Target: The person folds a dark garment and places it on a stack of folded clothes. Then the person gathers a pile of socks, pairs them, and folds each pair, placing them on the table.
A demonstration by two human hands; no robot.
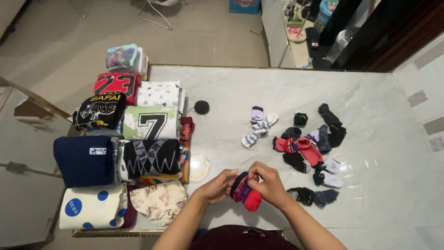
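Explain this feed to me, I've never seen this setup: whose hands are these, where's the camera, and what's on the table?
There is no machine here. The one picture comes from a camera worn on a person's head, looking down, so the two bare hands at the bottom are that person's own. The left hand and right hand together hold a small red and blue sock bundle just above the table, a pale marble-look top. To the right lies a loose scatter of small socks, and a striped pair sits apart nearer the middle. On the left edge stand neat stacks of folded clothes. A small black round thing lies beside them; I cannot tell what it is.
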